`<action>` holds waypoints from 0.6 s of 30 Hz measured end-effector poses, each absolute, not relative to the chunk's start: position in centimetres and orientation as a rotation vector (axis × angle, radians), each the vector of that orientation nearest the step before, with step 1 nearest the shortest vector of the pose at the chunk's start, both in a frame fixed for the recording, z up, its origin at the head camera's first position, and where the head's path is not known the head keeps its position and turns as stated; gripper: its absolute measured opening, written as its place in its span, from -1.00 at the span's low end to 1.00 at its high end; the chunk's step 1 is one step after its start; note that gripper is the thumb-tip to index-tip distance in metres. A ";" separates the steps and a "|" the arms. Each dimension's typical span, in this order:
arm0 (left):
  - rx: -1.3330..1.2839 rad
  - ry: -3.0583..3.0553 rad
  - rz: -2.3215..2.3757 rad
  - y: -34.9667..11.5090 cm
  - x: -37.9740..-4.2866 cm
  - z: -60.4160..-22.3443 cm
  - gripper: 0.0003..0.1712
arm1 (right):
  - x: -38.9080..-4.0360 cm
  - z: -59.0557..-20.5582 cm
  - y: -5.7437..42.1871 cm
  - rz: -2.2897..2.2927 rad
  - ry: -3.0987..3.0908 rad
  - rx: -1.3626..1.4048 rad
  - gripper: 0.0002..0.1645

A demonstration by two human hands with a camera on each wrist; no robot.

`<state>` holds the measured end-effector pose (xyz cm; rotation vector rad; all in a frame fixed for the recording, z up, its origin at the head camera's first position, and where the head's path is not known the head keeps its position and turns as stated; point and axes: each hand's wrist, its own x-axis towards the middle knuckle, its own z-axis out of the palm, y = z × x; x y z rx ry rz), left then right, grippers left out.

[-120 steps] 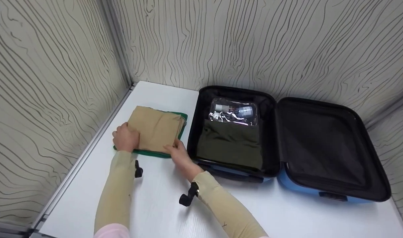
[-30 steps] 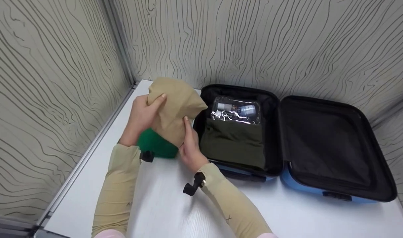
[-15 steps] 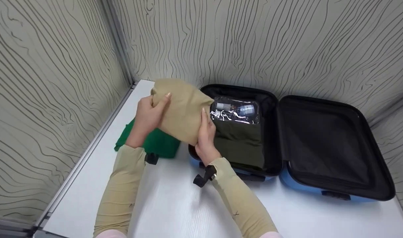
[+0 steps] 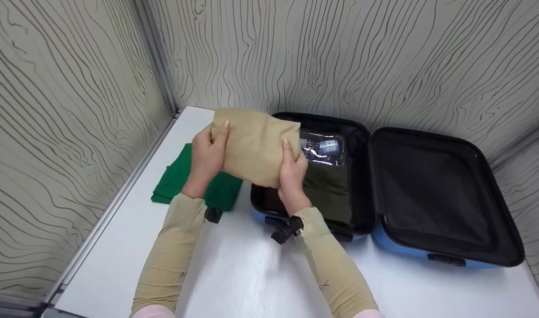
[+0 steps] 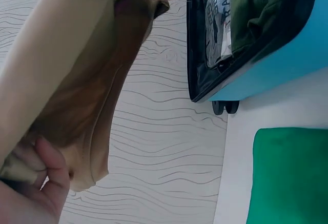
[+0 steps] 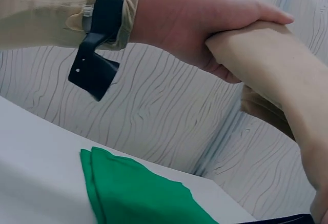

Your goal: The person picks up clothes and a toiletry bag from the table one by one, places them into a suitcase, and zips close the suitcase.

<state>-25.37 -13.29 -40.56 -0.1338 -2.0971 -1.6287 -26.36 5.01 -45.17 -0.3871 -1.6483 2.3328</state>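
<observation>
A folded beige garment (image 4: 254, 148) hangs in the air between both hands. My left hand (image 4: 207, 154) grips its left edge, thumb on top and fingers underneath. On the opposite edge my right hand (image 4: 292, 174) holds it the same way. The left wrist view shows the layers of the garment (image 5: 97, 96) sagging apart below. Below and to the left, a folded green garment (image 4: 225, 190) lies on the table, partly hidden by the left hand and arm. The beige cloth overlaps the left rim of an open suitcase (image 4: 369, 176) in the head view.
Inside the suitcase's left half are a dark green folded garment (image 4: 327, 190) and a clear pouch (image 4: 329, 148) with small bottles. Its lid half (image 4: 437, 194) lies opened to the right. Patterned walls (image 4: 340, 53) rise behind and left of the white table (image 4: 238, 265).
Both hands lifted the beige garment off the green one and carried it right, toward the suitcase. In the last second it has turned flatter and straighter. The green garment shows more.
</observation>
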 end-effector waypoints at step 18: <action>-0.211 -2.086 -1.543 -10.6 -26.0 -42.4 -0.69 | -26.7 -44.8 9.6 2.030 -1.682 -0.218 -0.66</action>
